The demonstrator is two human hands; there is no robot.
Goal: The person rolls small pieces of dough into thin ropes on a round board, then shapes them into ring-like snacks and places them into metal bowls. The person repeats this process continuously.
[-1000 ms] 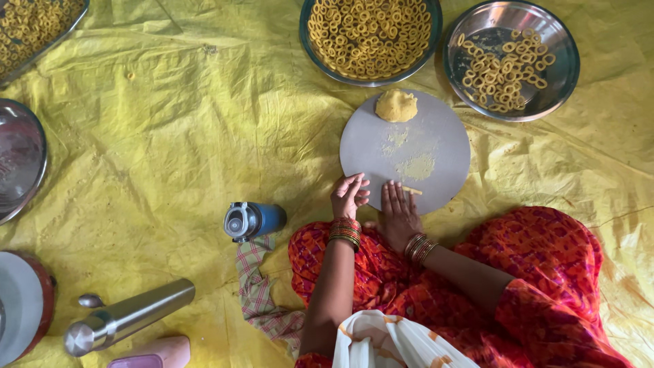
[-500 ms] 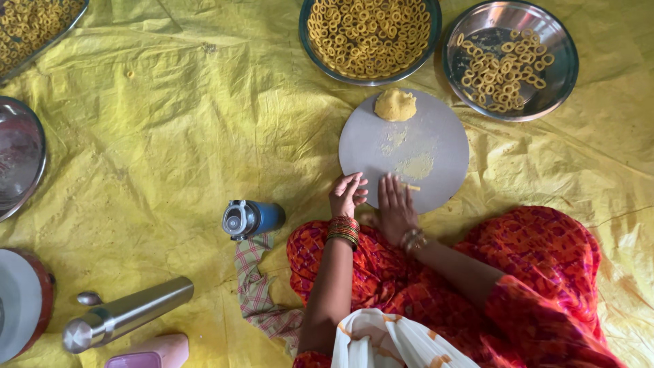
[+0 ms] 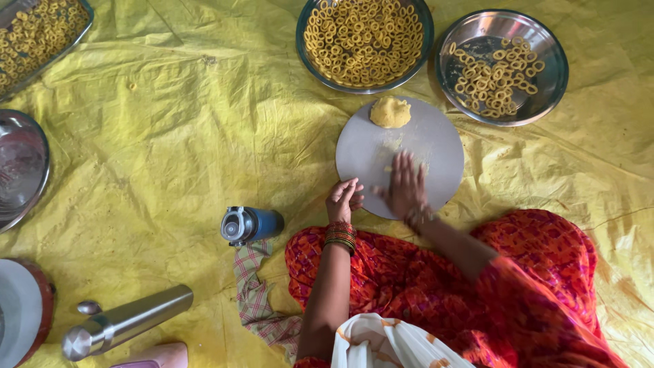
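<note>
A crinkled yellow plastic sheet (image 3: 170,136) covers the floor. On it lies a round grey board (image 3: 436,146) with a lump of yellow dough (image 3: 390,112) at its far edge. The right hand (image 3: 407,185) presses flat and open on the board, blurred; whatever lies under the palm is hidden. The left hand (image 3: 344,200) rests at the board's near rim, fingers loosely curled, holding nothing visible. Beyond stand a round bowl of yellow dough rings (image 3: 363,41) and a steel plate (image 3: 531,102) partly filled with rings. A steel tray (image 3: 20,78) is cut off at top left.
</note>
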